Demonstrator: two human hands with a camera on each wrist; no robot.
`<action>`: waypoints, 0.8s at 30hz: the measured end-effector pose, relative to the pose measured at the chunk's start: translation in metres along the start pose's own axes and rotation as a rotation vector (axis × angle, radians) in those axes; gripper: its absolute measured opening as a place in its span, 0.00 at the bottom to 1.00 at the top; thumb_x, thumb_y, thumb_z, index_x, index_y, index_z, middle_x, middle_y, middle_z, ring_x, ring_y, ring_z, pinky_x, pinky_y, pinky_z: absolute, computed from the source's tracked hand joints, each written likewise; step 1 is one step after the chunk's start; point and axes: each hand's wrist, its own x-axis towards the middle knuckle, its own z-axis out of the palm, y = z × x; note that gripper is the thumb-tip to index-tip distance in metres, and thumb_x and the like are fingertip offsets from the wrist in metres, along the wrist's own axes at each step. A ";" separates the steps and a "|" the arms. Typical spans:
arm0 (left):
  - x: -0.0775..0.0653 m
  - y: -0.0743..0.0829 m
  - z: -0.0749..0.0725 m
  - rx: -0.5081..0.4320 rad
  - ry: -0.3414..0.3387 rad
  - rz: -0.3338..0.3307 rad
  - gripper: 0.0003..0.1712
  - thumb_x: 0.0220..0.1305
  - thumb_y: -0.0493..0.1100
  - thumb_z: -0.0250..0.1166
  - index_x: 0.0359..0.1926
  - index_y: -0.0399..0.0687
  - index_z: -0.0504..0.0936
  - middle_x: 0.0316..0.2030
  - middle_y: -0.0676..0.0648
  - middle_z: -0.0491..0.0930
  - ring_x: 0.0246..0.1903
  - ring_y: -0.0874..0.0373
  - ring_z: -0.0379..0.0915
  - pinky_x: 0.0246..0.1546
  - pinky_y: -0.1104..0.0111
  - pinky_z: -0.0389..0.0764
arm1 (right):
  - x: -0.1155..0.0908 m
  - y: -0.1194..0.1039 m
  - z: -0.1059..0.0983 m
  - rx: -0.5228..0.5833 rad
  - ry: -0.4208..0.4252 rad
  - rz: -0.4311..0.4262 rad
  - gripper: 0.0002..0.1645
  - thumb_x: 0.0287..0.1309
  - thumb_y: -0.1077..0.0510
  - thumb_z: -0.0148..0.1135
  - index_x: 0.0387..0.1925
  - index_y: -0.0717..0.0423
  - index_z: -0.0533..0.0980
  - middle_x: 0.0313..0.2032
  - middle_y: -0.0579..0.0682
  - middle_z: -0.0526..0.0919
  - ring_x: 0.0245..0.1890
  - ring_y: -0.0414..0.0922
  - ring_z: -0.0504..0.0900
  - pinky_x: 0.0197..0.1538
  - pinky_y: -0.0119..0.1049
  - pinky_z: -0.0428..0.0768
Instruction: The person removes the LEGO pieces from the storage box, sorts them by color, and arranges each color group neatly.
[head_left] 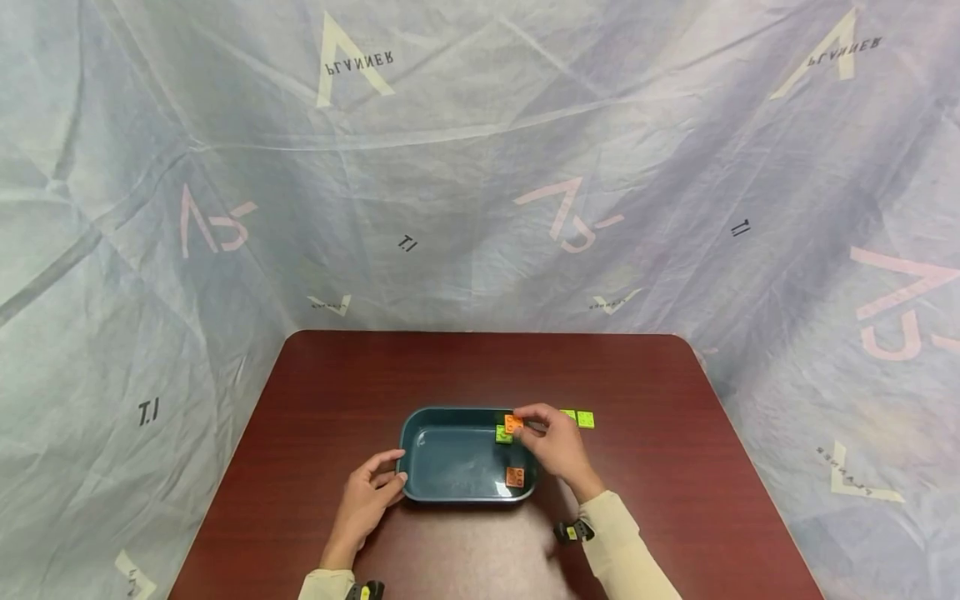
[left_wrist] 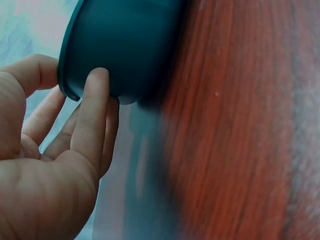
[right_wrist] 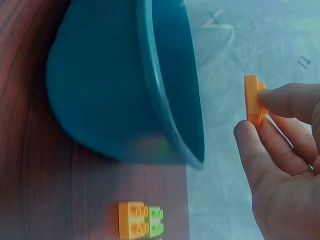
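A dark teal basin (head_left: 465,501) sits on the table. My left hand (head_left: 367,500) is at its left end, with relaxed fingertips touching the rim and outer wall; the left wrist view shows a fingertip (left_wrist: 97,82) against that wall. Over the basin's back right corner, my right hand (head_left: 558,446) pinches an orange toy brick (head_left: 513,423) between thumb and fingers. In the right wrist view this brick (right_wrist: 252,100) is seen edge-on. Beneath it in the head view is a green brick (head_left: 503,435). Another orange brick (head_left: 515,477) lies inside, towards the front right.
Green bricks (head_left: 586,419) lie on the reddish-brown table (head_left: 637,483) beyond the basin's right end. The right wrist view shows an orange brick (right_wrist: 131,220) and a green brick (right_wrist: 156,221) beside the basin. Printed grey sheeting (head_left: 465,208) hangs behind and at both sides.
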 end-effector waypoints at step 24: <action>-0.001 0.000 0.001 -0.017 0.015 -0.013 0.26 0.69 0.36 0.72 0.66 0.51 0.83 0.59 0.37 0.81 0.53 0.47 0.85 0.43 0.63 0.91 | -0.010 0.049 -0.062 -0.092 0.062 0.069 0.21 0.61 0.66 0.75 0.56 0.57 0.85 0.53 0.58 0.90 0.54 0.57 0.89 0.48 0.39 0.91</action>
